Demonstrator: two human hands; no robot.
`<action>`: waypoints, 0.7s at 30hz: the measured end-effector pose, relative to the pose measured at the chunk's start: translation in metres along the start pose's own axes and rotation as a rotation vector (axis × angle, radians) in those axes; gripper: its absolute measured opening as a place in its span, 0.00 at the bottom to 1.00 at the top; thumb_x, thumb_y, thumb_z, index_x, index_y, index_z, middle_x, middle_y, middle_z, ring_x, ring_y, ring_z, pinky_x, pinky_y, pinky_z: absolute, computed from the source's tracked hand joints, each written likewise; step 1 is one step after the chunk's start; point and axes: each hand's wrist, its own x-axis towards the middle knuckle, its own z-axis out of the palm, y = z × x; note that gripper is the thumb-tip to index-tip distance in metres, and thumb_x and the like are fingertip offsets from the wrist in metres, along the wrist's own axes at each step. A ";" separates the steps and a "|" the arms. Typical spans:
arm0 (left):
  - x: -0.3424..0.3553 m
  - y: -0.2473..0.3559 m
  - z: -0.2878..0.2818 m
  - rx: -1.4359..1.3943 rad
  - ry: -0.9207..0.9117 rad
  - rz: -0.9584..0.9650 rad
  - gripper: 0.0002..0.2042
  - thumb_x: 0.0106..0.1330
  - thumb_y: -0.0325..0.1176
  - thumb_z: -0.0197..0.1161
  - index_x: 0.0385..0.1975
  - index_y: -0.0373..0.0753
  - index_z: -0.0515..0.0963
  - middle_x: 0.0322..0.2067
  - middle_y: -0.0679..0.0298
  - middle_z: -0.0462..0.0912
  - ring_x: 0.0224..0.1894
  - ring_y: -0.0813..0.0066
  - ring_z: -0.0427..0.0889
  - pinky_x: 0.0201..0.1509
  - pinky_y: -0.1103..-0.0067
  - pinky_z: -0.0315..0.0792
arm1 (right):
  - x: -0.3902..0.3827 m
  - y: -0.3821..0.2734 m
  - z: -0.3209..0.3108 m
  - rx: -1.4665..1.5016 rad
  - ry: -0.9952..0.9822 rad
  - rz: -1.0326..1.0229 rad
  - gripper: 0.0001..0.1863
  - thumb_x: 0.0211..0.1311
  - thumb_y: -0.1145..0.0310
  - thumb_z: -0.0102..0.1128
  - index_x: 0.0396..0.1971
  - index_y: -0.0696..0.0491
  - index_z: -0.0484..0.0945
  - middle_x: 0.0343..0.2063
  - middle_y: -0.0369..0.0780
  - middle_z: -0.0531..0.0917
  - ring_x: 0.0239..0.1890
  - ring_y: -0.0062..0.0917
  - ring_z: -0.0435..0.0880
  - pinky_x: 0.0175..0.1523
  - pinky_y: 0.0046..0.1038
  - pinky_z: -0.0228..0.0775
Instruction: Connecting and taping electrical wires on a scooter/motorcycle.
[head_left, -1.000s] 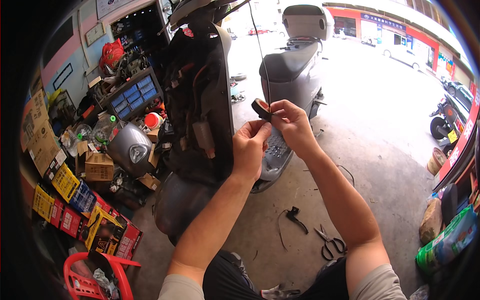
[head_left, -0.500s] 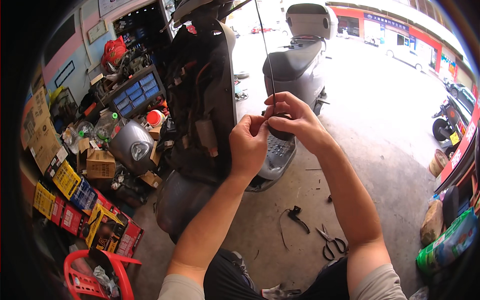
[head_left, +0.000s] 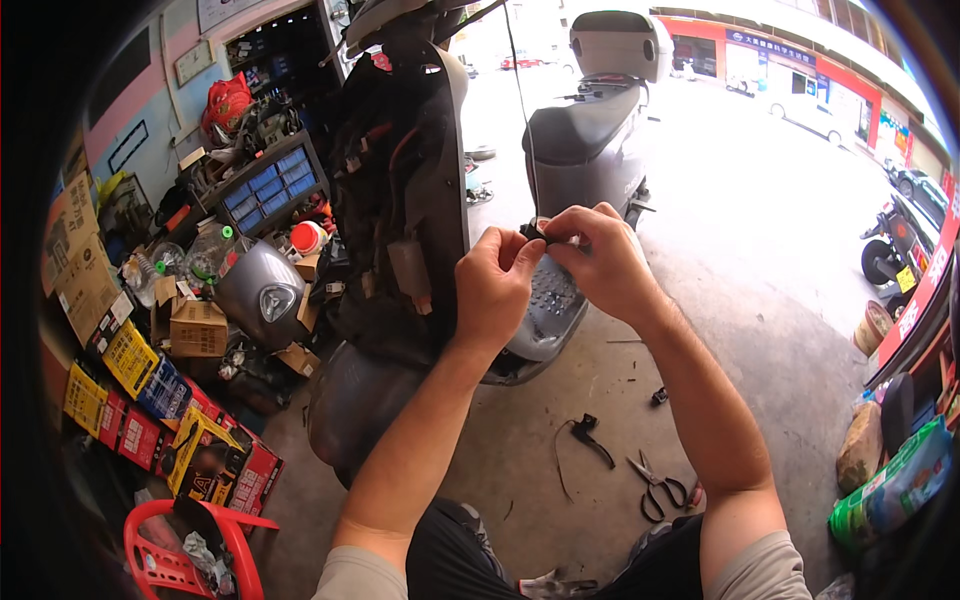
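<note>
A thin black cable [head_left: 532,160] hangs down to my hands in front of a grey scooter with its dark front body [head_left: 395,190] opened up, above its footboard [head_left: 545,310]. My left hand [head_left: 497,275] pinches the cable's lower part with thumb and forefinger. My right hand [head_left: 603,262], fingers curled, grips a small roll of black tape [head_left: 540,228] right beside the left fingertips, where both hands meet. The roll is partly hidden by the fingers.
Scissors [head_left: 660,492] and a black lever [head_left: 592,440] lie on the floor below. Cluttered boxes [head_left: 198,330], a grey panel [head_left: 262,285] and a red plastic chair [head_left: 180,555] crowd the left. A parked motorbike [head_left: 880,255] and bags [head_left: 885,480] are at right.
My right hand has turned the tape roll around the cable, behind the fingers and back up between the hands. My left hand has shifted slightly but keeps pinching.
</note>
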 end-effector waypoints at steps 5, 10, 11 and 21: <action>-0.001 0.000 0.002 0.044 0.022 0.074 0.09 0.68 0.31 0.63 0.28 0.32 0.76 0.21 0.67 0.79 0.23 0.84 0.74 0.29 0.82 0.69 | 0.002 0.000 0.007 0.010 0.087 -0.047 0.06 0.55 0.79 0.62 0.34 0.57 0.82 0.35 0.41 0.86 0.40 0.31 0.79 0.46 0.31 0.72; -0.004 0.001 0.011 -0.142 -0.004 -0.043 0.10 0.71 0.32 0.61 0.28 0.34 0.77 0.20 0.71 0.77 0.21 0.87 0.71 0.26 0.86 0.65 | 0.011 0.021 0.026 0.420 0.096 0.170 0.08 0.58 0.82 0.60 0.37 0.58 0.80 0.30 0.41 0.84 0.33 0.20 0.81 0.40 0.24 0.73; -0.004 0.000 0.011 -0.274 -0.042 -0.127 0.09 0.71 0.32 0.60 0.29 0.35 0.77 0.20 0.71 0.76 0.20 0.88 0.70 0.24 0.86 0.63 | 0.013 0.024 0.029 0.422 0.097 0.170 0.08 0.58 0.82 0.60 0.37 0.58 0.80 0.30 0.41 0.84 0.33 0.20 0.81 0.40 0.24 0.73; 0.001 0.001 -0.002 -0.306 -0.070 -0.174 0.09 0.71 0.33 0.59 0.33 0.32 0.78 0.20 0.68 0.78 0.19 0.86 0.73 0.23 0.84 0.67 | 0.019 -0.003 0.016 1.513 -0.200 0.379 0.16 0.68 0.67 0.53 0.49 0.61 0.72 0.35 0.39 0.80 0.35 0.23 0.80 0.39 0.27 0.73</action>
